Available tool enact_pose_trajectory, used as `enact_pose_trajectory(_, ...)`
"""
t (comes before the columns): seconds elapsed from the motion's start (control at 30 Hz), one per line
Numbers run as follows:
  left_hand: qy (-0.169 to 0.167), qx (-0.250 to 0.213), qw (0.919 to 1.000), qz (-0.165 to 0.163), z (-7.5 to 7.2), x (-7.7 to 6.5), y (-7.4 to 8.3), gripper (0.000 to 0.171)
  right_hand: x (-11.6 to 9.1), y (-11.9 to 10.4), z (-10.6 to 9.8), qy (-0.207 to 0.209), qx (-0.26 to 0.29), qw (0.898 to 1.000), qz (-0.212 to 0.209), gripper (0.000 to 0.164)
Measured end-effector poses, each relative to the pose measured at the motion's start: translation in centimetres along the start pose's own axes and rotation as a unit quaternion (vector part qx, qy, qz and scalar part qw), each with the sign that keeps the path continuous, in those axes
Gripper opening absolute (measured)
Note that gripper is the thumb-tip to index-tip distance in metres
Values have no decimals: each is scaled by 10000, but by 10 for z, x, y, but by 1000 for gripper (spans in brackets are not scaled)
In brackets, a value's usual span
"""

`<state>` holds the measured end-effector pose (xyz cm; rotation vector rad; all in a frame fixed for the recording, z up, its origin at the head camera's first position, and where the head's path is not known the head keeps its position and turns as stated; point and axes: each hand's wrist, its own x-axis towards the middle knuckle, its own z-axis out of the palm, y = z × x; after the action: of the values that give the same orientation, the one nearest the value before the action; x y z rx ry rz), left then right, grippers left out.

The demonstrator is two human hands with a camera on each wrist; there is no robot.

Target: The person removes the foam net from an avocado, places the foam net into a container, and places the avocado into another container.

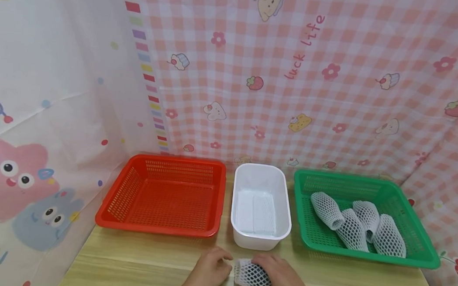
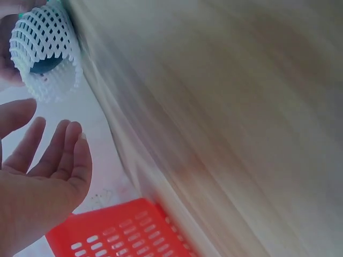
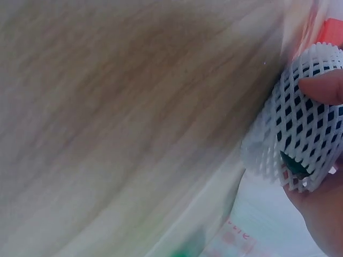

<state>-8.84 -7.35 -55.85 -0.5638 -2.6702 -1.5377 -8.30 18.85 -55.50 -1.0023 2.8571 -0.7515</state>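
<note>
A white foam net sleeve [image 1: 250, 277] with a dark green object inside lies at the table's near edge in the head view. My right hand [image 1: 283, 281] grips it from the right, and the thumb presses on the net in the right wrist view. The kind of the dark object is hidden by the mesh. Just left of the sleeve is my left hand [image 1: 210, 272], holding nothing, its fingers loosely bent and apart from the net. In the left wrist view, the sleeve's open end [image 2: 53, 80] faces this hand and shows the dark object within.
Behind the hands stands a white plastic bin [image 1: 260, 243]. A red basket [image 1: 160, 230] is to its left. The green basket [image 1: 364, 256] on the right holds several net-sleeved objects [image 1: 353, 229]. Patterned cloth [image 1: 231, 99] hangs behind the wooden table [image 1: 135, 264].
</note>
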Motion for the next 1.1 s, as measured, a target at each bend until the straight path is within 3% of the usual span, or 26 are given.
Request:
enact_pose_trajectory(0.23,-424,-142,9980,-453,8,3,5,20,-5,3,-1,114,80,9999,79,85)
enact_pose_trajectory(0.43,-481,-217,9980,-351,14,3,7,16,-16,7,-5,163,391,9979,483,88)
enact_pose_trajectory(0.6,-535,-327,9976,-276,17,3,8,12,-24,13,-14,-28,832,9928,860,88)
enact_pose_trajectory(0.93,-632,-672,9944,-514,22,2,11,15,-33,23,-17,-248,1170,9858,1176,86)
enact_pose_trajectory(1.1,-644,-838,9932,-498,24,2,12,16,-34,25,-17,-527,1503,9752,1534,83)
